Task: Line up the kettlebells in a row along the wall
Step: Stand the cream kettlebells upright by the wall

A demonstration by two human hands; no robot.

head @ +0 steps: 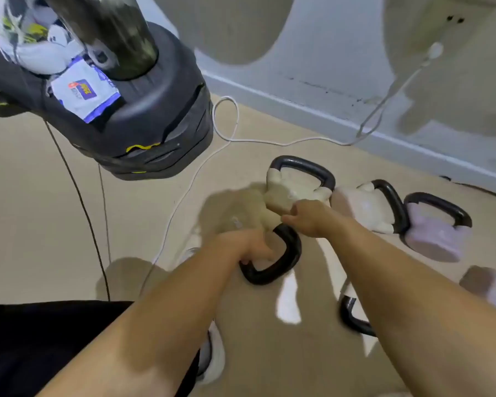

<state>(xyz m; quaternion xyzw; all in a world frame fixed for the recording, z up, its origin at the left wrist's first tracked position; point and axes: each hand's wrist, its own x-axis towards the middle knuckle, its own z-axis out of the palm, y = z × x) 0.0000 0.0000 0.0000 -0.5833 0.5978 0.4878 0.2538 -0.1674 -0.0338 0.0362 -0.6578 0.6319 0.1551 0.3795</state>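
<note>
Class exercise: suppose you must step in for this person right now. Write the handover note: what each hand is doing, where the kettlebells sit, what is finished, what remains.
Left hand: fingers closed on the black handle of the beige kettlebell, on the floor nearest you.
Right hand: resting on the cream kettlebell; grip unclear.
Next to it, toward the right: a pale pink kettlebell tipped sideways, then a lilac kettlebell. Another handle shows under the right forearm.
Done: a rough row started near the wall.
Left: bring the beige one and the near one into line, straighten the tipped one.

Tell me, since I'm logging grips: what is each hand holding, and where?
Left hand grips the beige kettlebell by its black handle. Right hand rests on its body; grip unclear.
</note>
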